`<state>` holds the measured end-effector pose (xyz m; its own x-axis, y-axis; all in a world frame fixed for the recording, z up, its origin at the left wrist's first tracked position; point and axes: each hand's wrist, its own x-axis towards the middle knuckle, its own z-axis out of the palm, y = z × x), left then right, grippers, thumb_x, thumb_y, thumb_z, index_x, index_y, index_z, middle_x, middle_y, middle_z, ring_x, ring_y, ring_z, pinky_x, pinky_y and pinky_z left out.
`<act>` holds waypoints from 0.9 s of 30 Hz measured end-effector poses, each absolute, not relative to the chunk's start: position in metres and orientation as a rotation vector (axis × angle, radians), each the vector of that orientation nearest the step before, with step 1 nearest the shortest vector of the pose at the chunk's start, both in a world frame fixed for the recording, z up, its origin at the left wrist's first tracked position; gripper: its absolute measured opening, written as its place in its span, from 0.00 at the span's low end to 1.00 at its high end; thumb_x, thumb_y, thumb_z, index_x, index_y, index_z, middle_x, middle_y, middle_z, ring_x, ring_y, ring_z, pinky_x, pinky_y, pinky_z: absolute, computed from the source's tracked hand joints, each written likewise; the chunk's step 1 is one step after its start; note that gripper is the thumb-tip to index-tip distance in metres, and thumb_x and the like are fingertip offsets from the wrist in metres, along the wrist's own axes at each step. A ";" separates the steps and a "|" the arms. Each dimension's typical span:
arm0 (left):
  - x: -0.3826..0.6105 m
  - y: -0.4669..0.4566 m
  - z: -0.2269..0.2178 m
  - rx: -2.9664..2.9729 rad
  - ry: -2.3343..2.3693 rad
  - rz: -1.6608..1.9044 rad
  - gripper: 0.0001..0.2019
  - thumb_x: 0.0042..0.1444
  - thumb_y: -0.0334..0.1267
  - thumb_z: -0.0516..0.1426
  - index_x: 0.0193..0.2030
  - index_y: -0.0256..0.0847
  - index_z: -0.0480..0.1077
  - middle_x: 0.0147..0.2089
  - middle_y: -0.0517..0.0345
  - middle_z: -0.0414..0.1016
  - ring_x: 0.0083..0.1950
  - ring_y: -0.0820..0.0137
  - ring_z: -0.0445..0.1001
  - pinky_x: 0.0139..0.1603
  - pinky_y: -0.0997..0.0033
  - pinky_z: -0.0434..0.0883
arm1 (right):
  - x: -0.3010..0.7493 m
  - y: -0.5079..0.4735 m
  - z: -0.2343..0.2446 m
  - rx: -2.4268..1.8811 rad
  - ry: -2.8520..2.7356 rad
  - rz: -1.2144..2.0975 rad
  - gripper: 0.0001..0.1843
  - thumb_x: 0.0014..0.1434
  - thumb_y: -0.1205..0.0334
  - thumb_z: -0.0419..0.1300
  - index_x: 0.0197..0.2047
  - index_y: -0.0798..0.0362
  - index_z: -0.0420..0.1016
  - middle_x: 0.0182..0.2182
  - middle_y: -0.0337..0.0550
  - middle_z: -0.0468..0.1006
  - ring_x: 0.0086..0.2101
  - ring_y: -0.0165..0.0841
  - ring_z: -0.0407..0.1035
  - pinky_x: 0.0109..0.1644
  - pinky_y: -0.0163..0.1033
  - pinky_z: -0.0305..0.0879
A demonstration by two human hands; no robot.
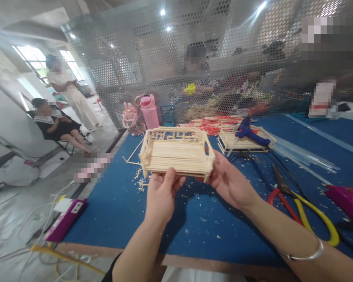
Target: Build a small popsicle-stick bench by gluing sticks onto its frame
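Observation:
A small model bench (176, 154), built from thin pale wooden sticks with a slatted seat and a latticed back, is held up above the blue table. My left hand (162, 196) grips its front edge from below, thumb on the front and fingers curled underneath. At the bench's right end, my right hand (231, 182) closes round the side and lower corner; some fingertips are hidden behind it. Behind to the right, a blue glue gun (248, 132) rests on a second stick-built piece (228, 140).
Red-and-yellow-handled cutters (300, 207) lie right, near clear glue sticks (306, 154). Red-tipped sticks (211, 124) are piled at the back. A pink bottle (150, 111) stands by a perforated metal screen (135, 58). A purple power strip (66, 219) sits at the left edge. Two people are at left.

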<state>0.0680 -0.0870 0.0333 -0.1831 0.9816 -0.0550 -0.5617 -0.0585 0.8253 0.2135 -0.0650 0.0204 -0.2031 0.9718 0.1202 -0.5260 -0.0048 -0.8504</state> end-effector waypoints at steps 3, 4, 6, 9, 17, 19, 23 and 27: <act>0.064 -0.083 0.040 0.433 0.821 1.587 0.12 0.54 0.31 0.58 0.46 0.39 0.69 0.36 0.56 0.79 0.30 0.75 0.77 0.31 0.79 0.76 | 0.216 -0.066 0.022 -0.549 -1.009 1.484 0.22 0.48 0.44 0.60 0.42 0.46 0.60 0.39 0.42 0.75 0.32 0.33 0.72 0.35 0.43 0.71; 0.063 -0.082 0.042 0.370 0.816 1.576 0.10 0.57 0.30 0.55 0.46 0.37 0.69 0.35 0.56 0.79 0.29 0.76 0.77 0.30 0.80 0.76 | 0.217 -0.067 0.022 -0.564 -1.042 1.423 0.20 0.49 0.46 0.60 0.39 0.46 0.60 0.37 0.40 0.74 0.30 0.31 0.71 0.34 0.42 0.71; 0.062 -0.081 0.044 0.286 0.815 1.543 0.10 0.60 0.28 0.51 0.45 0.35 0.69 0.33 0.54 0.79 0.27 0.76 0.77 0.28 0.81 0.76 | 0.216 -0.071 0.021 -0.659 -1.165 1.185 0.15 0.50 0.51 0.61 0.36 0.47 0.61 0.32 0.37 0.73 0.27 0.29 0.69 0.33 0.39 0.69; 0.063 -0.082 0.045 0.257 0.810 1.532 0.10 0.60 0.28 0.49 0.45 0.33 0.70 0.32 0.53 0.78 0.27 0.75 0.77 0.27 0.81 0.76 | 0.214 -0.079 0.019 -0.812 -1.374 0.707 0.13 0.48 0.59 0.63 0.35 0.49 0.64 0.26 0.35 0.70 0.25 0.27 0.66 0.30 0.34 0.66; 0.072 -0.086 0.044 0.331 0.836 1.570 0.10 0.60 0.27 0.50 0.45 0.35 0.70 0.31 0.55 0.78 0.24 0.77 0.76 0.26 0.82 0.75 | 0.206 -0.087 0.021 -0.968 -1.510 0.231 0.04 0.54 0.62 0.59 0.35 0.51 0.70 0.21 0.33 0.74 0.21 0.25 0.67 0.25 0.31 0.65; 0.074 -0.086 0.044 0.341 0.854 1.580 0.10 0.59 0.27 0.50 0.45 0.36 0.70 0.30 0.56 0.78 0.24 0.77 0.75 0.25 0.83 0.75 | 0.207 -0.086 0.020 -0.985 -1.513 0.193 0.03 0.54 0.62 0.59 0.33 0.51 0.71 0.20 0.33 0.74 0.20 0.25 0.67 0.25 0.30 0.65; 0.073 -0.086 0.044 0.335 0.893 1.585 0.10 0.59 0.26 0.50 0.44 0.36 0.70 0.29 0.56 0.77 0.23 0.77 0.75 0.23 0.84 0.74 | 0.208 -0.085 0.019 -0.995 -1.521 0.183 0.03 0.54 0.62 0.59 0.32 0.51 0.71 0.19 0.33 0.74 0.20 0.25 0.67 0.24 0.30 0.65; 0.074 -0.088 0.042 0.342 0.883 1.604 0.10 0.59 0.27 0.51 0.44 0.36 0.70 0.29 0.58 0.77 0.22 0.78 0.75 0.24 0.84 0.74 | 0.208 -0.083 0.020 -0.961 -1.552 0.190 0.03 0.53 0.62 0.59 0.31 0.51 0.69 0.20 0.33 0.73 0.20 0.26 0.67 0.25 0.30 0.65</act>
<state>0.0742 -0.0876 0.0422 -0.2447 0.9367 -0.2505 -0.7126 0.0014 0.7015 0.2082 -0.0832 0.0199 0.0840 0.6584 0.7480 0.4589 0.6408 -0.6155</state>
